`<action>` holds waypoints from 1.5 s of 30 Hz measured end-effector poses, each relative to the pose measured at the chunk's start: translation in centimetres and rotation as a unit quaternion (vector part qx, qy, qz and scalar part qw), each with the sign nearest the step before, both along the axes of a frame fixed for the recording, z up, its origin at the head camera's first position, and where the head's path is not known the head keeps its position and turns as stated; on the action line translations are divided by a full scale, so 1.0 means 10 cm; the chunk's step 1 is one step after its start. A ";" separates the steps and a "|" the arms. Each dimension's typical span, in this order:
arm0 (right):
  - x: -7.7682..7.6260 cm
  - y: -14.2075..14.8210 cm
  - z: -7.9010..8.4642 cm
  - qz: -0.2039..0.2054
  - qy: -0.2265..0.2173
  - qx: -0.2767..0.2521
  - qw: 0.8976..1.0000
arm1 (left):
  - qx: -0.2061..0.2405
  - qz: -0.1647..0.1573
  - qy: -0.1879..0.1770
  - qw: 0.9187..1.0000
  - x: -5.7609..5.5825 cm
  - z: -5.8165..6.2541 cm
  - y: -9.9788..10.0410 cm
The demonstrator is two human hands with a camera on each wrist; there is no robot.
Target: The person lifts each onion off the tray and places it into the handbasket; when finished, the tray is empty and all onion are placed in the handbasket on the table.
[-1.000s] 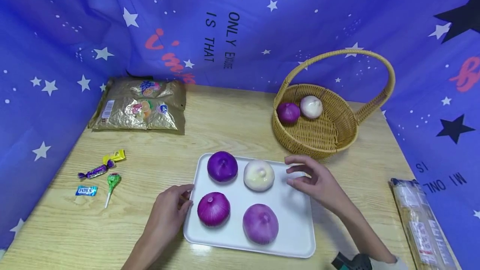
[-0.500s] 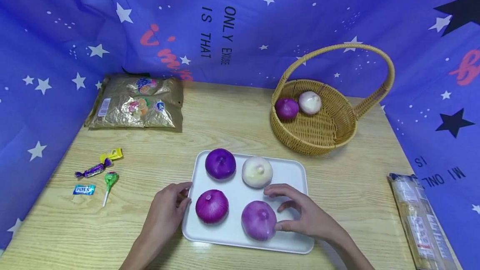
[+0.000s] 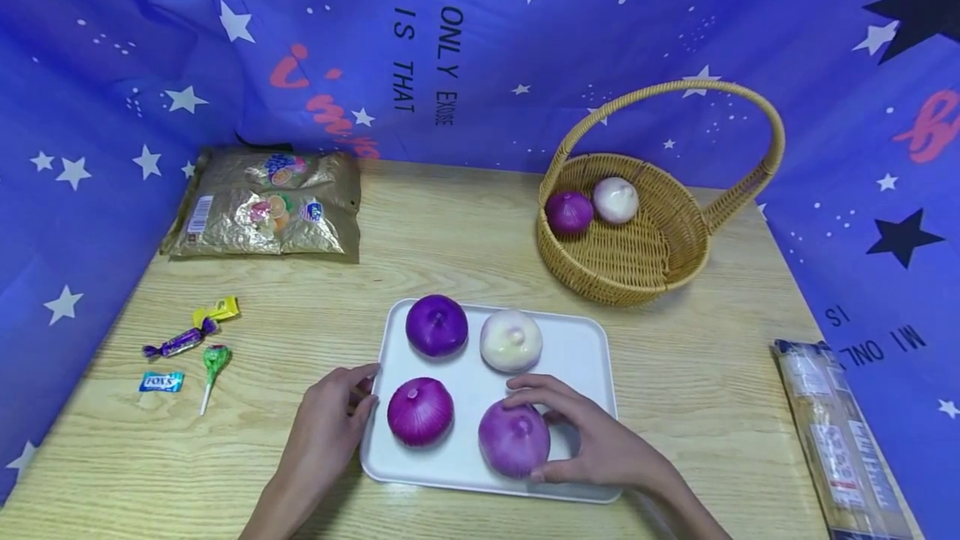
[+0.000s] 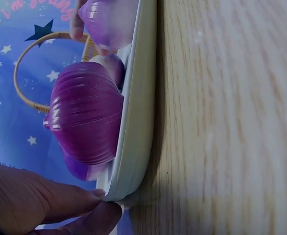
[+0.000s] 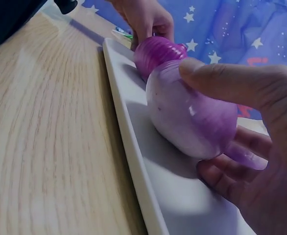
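Observation:
A white tray (image 3: pixel 573 357) bears several onions. My left hand (image 3: pixel 322 419) pinches its left rim between thumb and fingers, which shows at the tray corner (image 4: pixel 126 181) in the left wrist view. My right hand (image 3: pixel 592 440) curls around a light purple onion (image 3: pixel 512 444) at the tray's front; in the right wrist view the thumb lies on one side of that onion (image 5: pixel 182 112) and the fingers on the other. A magenta onion (image 3: pixel 420 412) sits front left, a dark purple onion (image 3: pixel 437 326) back left, and a white onion (image 3: pixel 512 341) behind the right hand's fingertips.
A wicker basket (image 3: pixel 592 277) with a tall handle stands back right, holding a purple onion (image 3: pixel 570 212) and a white onion (image 3: pixel 616 200). A gold bag (image 3: pixel 262 207) lies back left, wrapped candies (image 3: pixel 180 342) and a lollipop (image 3: pixel 215 359) left, a clear package (image 3: pixel 840 448) right.
My right hand has come down from the tray's right back side to the light purple onion and closed around it. My left hand stays at the tray's left rim.

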State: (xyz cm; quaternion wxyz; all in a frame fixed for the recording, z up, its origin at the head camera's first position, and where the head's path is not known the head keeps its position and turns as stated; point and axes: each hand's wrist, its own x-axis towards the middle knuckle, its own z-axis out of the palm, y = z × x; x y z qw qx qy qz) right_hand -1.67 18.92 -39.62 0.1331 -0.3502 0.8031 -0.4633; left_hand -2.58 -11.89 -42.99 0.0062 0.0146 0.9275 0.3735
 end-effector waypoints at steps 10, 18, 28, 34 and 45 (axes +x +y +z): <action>-0.07 0.05 0.03 -0.005 -0.016 -0.019 1.000 | -0.010 0.003 0.005 1.000 -0.01 0.00 0.01; -0.24 0.26 0.18 -0.050 -0.066 -0.060 0.995 | -0.002 0.005 0.000 1.000 0.01 0.01 0.02; -0.65 0.64 0.31 -0.134 -0.058 -0.106 0.984 | 0.003 0.006 -0.007 1.000 0.01 0.02 0.03; -1.01 0.92 0.49 -0.289 -0.073 -0.034 0.954 | 0.001 0.011 -0.007 1.000 0.03 0.01 0.02; -1.64 1.23 0.47 -0.424 -0.132 -0.026 0.895 | 0.012 0.013 -0.014 1.000 0.04 0.01 0.02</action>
